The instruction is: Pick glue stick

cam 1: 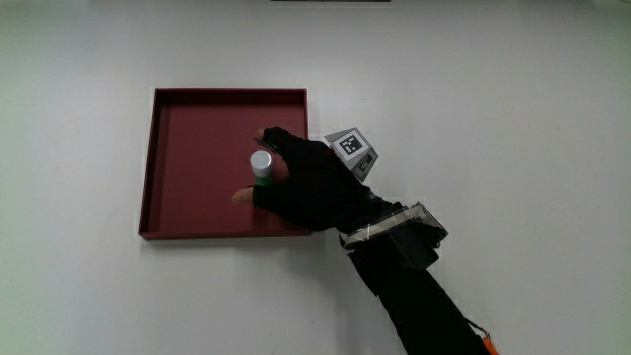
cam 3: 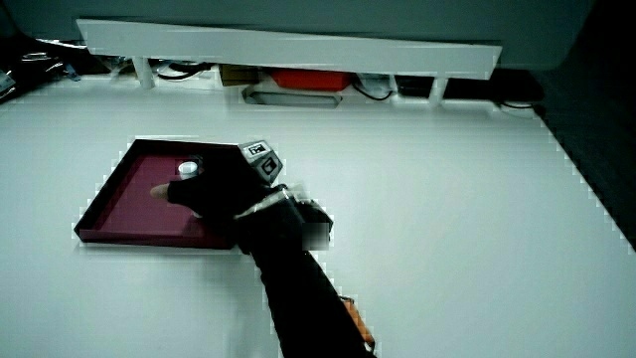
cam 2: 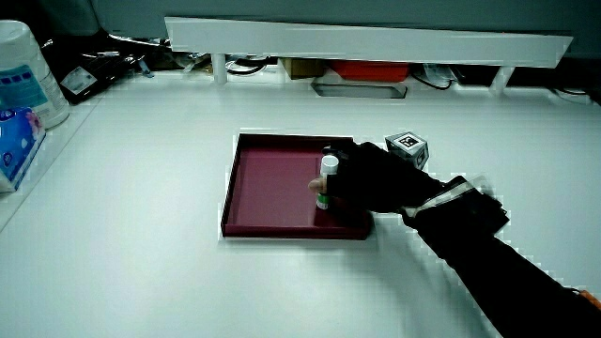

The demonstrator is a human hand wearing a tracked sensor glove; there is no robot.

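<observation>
A glue stick point(cam 1: 262, 166) with a white cap and green body stands upright inside the dark red tray point(cam 1: 192, 138). The hand point(cam 1: 308, 180) reaches over the tray's edge and its fingers curl around the stick, thumb on the side nearer the person. In both side views the glue stick point(cam 2: 327, 178) point(cam 3: 187, 167) shows its cap above the glove, still down in the tray point(cam 2: 268, 183) point(cam 3: 124, 204). The patterned cube point(cam 1: 352, 150) rides on the back of the hand.
A low white partition point(cam 2: 376, 42) runs along the table's edge farthest from the person, with cables and boxes under it. A white container point(cam 2: 23, 70) and a blue packet point(cam 2: 11, 141) stand at the table's edge in a side view.
</observation>
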